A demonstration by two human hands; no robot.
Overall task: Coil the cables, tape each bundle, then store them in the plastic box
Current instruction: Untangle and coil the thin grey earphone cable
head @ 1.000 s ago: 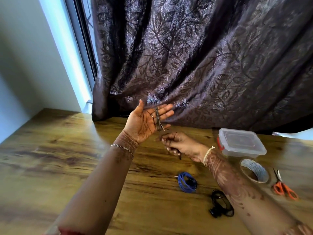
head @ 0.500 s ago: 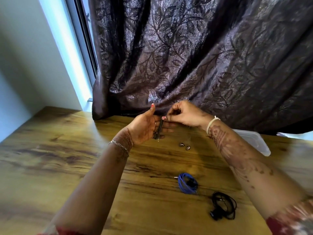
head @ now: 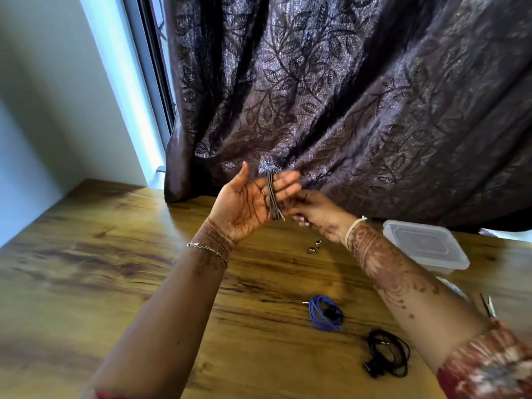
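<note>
My left hand point(head: 244, 205) is raised palm up with straight fingers, and a thin dark earphone cable point(head: 272, 197) is wound several times around those fingers. My right hand point(head: 319, 214) sits just right of and behind the left fingertips, its fingers curled and pinching the loose end of that cable. Two small earbuds point(head: 314, 246) dangle below over the table. A coiled blue cable point(head: 324, 312) and a loosely coiled black cable point(head: 387, 352) lie on the wooden table point(head: 115, 269). The clear plastic box point(head: 423, 246) with its lid on stands at the right.
A dark leaf-patterned curtain point(head: 345, 96) hangs along the table's far edge, close behind my hands. Scissors point(head: 488, 308) and part of a tape roll point(head: 454, 286) show beside my right forearm. A wall and window frame are at the left.
My right hand dropped from above the left fingertips to just behind and below them, carrying the cable around. My left hand opened flatter, with more turns on its fingers.
</note>
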